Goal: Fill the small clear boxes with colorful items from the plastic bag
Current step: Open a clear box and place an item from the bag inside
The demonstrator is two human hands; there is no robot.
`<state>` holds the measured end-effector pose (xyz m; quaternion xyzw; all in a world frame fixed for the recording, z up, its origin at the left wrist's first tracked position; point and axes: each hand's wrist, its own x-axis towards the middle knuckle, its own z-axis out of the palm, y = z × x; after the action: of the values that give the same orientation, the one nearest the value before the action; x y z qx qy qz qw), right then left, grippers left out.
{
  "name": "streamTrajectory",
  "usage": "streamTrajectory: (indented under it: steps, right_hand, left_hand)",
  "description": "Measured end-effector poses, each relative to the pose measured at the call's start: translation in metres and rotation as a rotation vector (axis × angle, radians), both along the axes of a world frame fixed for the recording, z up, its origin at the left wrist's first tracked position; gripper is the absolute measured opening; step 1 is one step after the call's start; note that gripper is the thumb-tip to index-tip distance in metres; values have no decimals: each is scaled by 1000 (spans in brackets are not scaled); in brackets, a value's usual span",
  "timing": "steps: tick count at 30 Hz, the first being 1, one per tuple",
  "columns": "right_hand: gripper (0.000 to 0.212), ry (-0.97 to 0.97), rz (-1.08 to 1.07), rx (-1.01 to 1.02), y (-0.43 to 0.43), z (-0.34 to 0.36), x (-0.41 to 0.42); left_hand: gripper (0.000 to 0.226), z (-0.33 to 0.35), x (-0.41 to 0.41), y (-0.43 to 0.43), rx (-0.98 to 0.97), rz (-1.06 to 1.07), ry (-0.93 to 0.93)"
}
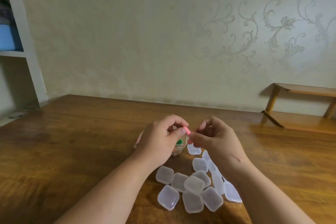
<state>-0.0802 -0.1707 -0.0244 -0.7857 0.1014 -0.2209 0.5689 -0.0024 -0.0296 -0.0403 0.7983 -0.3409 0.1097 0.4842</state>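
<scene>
Head view: your left hand (pixel 160 140) curls round the plastic bag (pixel 179 148) near its mouth. I cannot tell whether the bag rests on the table (pixel 72 142). A green item (pixel 180 141) shows through the film.

Your right hand (pixel 216 138) pinches a pink piece (pixel 187 130) between thumb and forefinger at the bag's opening, touching the left fingertips.

Judgement: the piece is small, light and probably soft. A fingertip pinch at its middle suffices, though it may slip. The film is limp, so hold it by the rim.

Small clear boxes (pixel 190 187) lie heaped between your forearms, some overlapping, lids apparently down. No colour shows inside any. One box (pixel 194 148) sits apart, just below the right fingertips. They look light, stiff and smooth, so grip them by the side walls.
</scene>
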Motion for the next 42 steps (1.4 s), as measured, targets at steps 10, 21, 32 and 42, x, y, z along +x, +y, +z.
streamTrajectory:
  steps: [10,21,32,42]
  right_hand:
    - [6,-42,12,247,-8,-1,-6]
    - [25,-65,-4,159,-7,-6,-3]
    - [9,-91,-44,102,-5,-7,-4]
    - [5,-79,0,17,-3,-8,-3]
  left_hand:
    - [22,0,-3,-2,-146,53,124]
    - [12,-2,-4,-2,-92,69,135]
    - [14,-2,-5,-2,-120,49,204]
    - [12,0,-8,-1,-122,69,229]
